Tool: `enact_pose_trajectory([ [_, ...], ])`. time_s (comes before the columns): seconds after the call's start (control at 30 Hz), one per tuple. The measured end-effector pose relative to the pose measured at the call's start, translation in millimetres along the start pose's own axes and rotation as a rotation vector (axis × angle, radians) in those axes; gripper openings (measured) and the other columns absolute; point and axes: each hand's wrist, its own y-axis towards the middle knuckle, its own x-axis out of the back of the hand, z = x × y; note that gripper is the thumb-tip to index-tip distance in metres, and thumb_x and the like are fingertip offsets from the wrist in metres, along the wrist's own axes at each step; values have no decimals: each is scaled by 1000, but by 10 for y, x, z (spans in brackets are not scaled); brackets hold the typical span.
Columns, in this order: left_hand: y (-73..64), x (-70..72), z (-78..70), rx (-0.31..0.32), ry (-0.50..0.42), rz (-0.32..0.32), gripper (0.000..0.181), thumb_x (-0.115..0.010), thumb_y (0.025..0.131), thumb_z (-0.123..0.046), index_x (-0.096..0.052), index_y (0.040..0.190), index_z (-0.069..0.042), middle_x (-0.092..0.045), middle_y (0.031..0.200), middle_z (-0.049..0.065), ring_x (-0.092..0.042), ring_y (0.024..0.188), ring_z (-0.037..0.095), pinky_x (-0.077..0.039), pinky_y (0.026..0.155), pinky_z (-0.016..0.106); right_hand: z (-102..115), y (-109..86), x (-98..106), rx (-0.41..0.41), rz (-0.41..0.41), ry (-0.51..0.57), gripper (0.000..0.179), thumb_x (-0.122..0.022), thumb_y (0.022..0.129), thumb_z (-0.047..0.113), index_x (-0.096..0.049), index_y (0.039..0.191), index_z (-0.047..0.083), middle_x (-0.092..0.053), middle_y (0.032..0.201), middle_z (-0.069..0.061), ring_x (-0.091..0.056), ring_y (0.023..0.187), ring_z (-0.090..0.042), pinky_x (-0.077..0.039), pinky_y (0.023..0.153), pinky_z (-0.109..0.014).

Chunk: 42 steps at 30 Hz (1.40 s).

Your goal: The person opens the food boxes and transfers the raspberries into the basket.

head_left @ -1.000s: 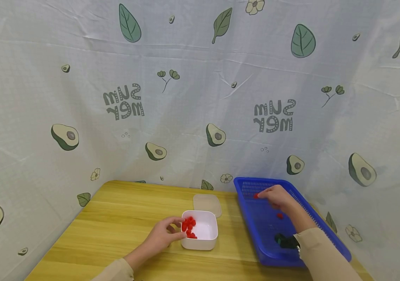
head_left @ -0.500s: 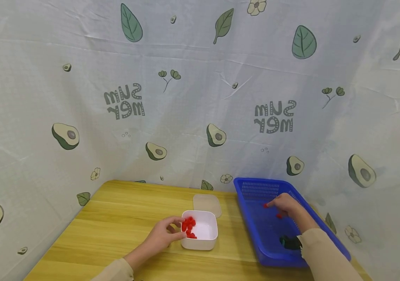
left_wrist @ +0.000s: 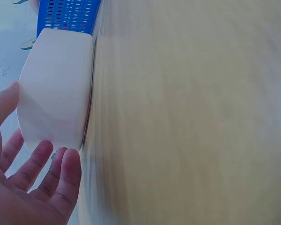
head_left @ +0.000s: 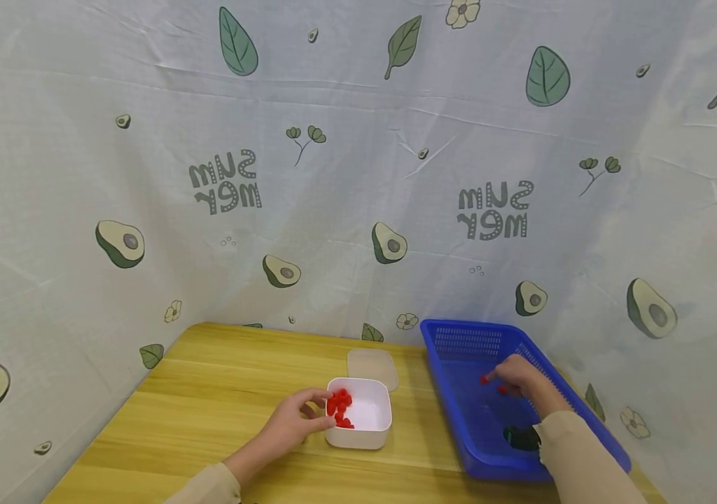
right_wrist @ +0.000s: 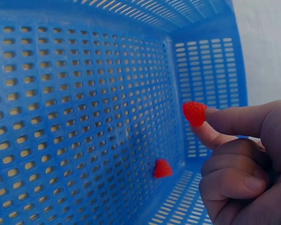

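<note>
My right hand (head_left: 519, 373) is inside the blue basket (head_left: 467, 437), pinching a red raspberry (right_wrist: 195, 113) between thumb and index finger. The other fingers are folded into the palm. Just beyond it, a second raspberry (right_wrist: 163, 168) lies on the basket floor. On the table, my left hand (head_left: 289, 418) rests its thumb and relaxed fingertips against the left side of a white box (head_left: 358, 439). Several red raspberries (head_left: 341, 400) sit in the left part of that box. In the left wrist view, the fingers (left_wrist: 70, 176) lie loosely apart at the box's end.
A translucent square lid (head_left: 372, 365) lies behind the white box on the wooden table (head_left: 232, 378). A dark object (head_left: 522, 438) shows beside my right wrist. Behind the table hangs a pale curtain (head_left: 333, 196) printed with avocados and leaves.
My right hand has moved nearer and to the right within the basket, and the raspberry at its fingertips moved with it. My left hand and the white box have stayed in place.
</note>
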Motion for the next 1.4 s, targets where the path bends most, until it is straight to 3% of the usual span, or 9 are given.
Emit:
enact_pose_trajectory([
  [0.23, -8, -1, 11, -5, -3, 8, 49, -80, 87, -31, -64, 129, -11, -61, 114, 7, -56, 94, 23, -52, 64, 31, -20, -47, 11, -13, -12, -51, 40, -67, 88, 7, -37, 63, 17, -31, 50, 7, -30, 43, -6, -31, 43, -22],
  [0.5, -4, 4, -1, -4, 3, 5, 50, -80, 87, -31, -64, 130, -12, -61, 114, 7, -56, 94, 23, -53, 64, 31, 4, -65, 19, 51, -45, -104, 28, -66, 88, 6, -45, 69, 11, -29, 48, 8, -32, 41, -7, -33, 42, -22],
  [0.7, -1, 4, -4, -3, 10, 1, 50, -80, 87, -31, -64, 130, -12, -61, 114, 7, -56, 94, 23, -53, 64, 30, 154, -75, -12, 81, -37, -62, 37, -67, 87, 10, -39, 64, 17, -28, 53, 8, -28, 43, -7, -29, 42, -23],
  [0.77, -2, 5, -8, -2, 9, 1, 50, -80, 87, -31, -64, 130, -12, -61, 114, 7, -56, 94, 23, -53, 64, 30, 220, -81, -32, 84, -33, -49, 33, -68, 87, 12, -43, 65, 15, -28, 55, 7, -26, 45, -8, -28, 43, -24],
  [0.87, -2, 6, -15, 0, 8, 2, 50, -80, 87, -31, -64, 130, -12, -61, 114, 7, -56, 94, 23, -53, 64, 30, 330, -100, -64, 101, -29, -44, 15, -68, 89, 14, -65, 79, 3, -29, 55, 6, -26, 45, -9, -28, 44, -25],
  [1.0, -2, 6, -21, 3, 8, 4, 51, -80, 87, -32, -63, 131, -12, -61, 115, 6, -56, 94, 23, -53, 66, 31, 492, -155, -114, 154, -26, -33, 32, -67, 92, 16, -70, 110, -10, -32, 54, 5, -27, 43, -9, -28, 43, -26],
  [1.17, -4, 11, -28, 3, 7, 7, 51, -79, 87, -32, -63, 131, -12, -61, 115, 7, -56, 94, 23, -53, 66, 31, 697, -246, -208, 169, -24, 24, 37, -67, 94, 19, -69, 117, -10, -33, 55, 5, -26, 44, -9, -28, 45, -27],
  [1.4, -5, 14, -29, 0, 4, 5, 50, -79, 88, -30, -63, 131, -10, -61, 116, 8, -57, 95, 23, -53, 64, 32, 912, -319, -362, 196, -9, 65, 34, -68, 95, 20, -70, 114, -8, -32, 54, 7, -26, 45, -8, -26, 46, -26],
])
